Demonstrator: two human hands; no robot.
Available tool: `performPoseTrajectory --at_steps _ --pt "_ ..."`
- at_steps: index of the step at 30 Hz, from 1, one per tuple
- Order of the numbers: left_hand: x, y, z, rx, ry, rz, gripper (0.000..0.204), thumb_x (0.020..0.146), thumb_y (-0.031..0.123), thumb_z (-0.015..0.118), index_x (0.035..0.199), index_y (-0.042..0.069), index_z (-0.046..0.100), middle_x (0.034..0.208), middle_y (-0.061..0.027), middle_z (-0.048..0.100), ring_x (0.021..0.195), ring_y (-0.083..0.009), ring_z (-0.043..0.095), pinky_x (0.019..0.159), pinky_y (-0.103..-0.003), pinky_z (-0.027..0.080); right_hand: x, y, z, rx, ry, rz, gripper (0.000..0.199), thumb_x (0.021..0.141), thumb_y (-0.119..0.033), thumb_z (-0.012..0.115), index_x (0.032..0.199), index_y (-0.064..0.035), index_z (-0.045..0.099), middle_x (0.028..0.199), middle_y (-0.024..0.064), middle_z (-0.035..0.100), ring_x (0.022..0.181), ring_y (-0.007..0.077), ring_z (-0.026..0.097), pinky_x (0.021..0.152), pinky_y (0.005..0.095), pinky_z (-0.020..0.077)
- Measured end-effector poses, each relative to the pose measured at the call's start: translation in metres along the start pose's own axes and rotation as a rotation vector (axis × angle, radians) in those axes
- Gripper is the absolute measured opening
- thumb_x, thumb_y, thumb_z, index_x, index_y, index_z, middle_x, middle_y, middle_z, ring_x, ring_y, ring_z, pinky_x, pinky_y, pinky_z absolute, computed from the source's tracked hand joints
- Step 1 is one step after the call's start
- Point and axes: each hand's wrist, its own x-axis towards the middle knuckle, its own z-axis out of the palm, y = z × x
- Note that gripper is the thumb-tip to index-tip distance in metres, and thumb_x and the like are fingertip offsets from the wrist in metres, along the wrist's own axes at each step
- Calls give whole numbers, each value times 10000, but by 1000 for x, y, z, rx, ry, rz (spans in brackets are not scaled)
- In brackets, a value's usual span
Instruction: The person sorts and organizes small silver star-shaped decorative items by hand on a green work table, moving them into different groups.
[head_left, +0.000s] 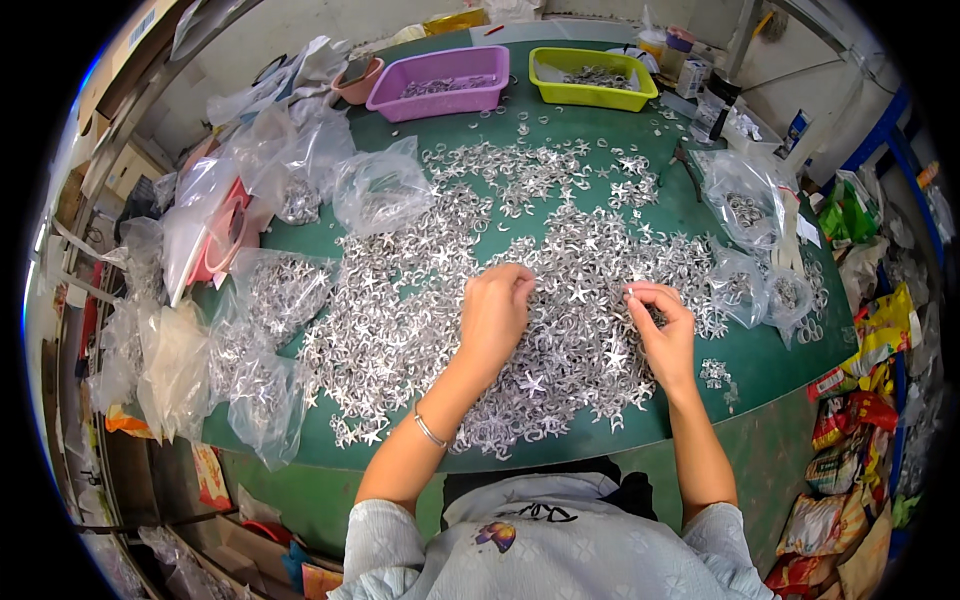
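A wide pile of small silver metal pieces (400, 330), many star-shaped and others curved like crescents or rings, covers the middle of a green table (300, 220). Over the pile's centre, my left hand (495, 315) is closed, its fingertips drawn together low among the pieces. Whatever it pinches is hidden. To its right, my right hand (667, 330) hovers at the pile's right part with thumb and forefinger brought together at the tips. Something tiny may be between them, too small to name. A bangle (430, 431) circles my left wrist.
At the far edge stand a purple basin (440, 105) and a yellow-green basin (593, 95), both with metal pieces inside. Clear plastic bags (265, 400) of pieces line the left side. More bags (745, 215) and black-handled pliers (688, 168) lie right. Colourful packets (860, 420) fill the right side.
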Motion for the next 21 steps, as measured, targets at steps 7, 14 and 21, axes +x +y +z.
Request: performPoseTrajectory --at_steps 7,14,21 --pt "-31 35 -11 -859 -216 -499 211 835 23 532 1040 -20 553 857 -60 594 779 -132 572 713 -245 465 -22 -20 -11 407 -113 275 53 779 3 602 819 36 610 803 47 572 697 74 484 637 205 390" --pt "-75 65 1 -1728 -389 -1151 267 898 138 417 1073 -43 507 969 -114 578 908 -209 576 823 -319 476 -24 -62 -11 115 -479 -233 94 710 46 601 799 21 615 847 103 603 771 204 552 711 277 434" --pt "-93 57 10 -1683 -591 -1069 233 885 98 452 1078 -10 526 812 -29 555 682 -102 486 646 -221 419 34 -2 -16 -250 -89 -89 187 776 -117 598 927 -8 605 1011 130 572 957 283 502 853 366 373"
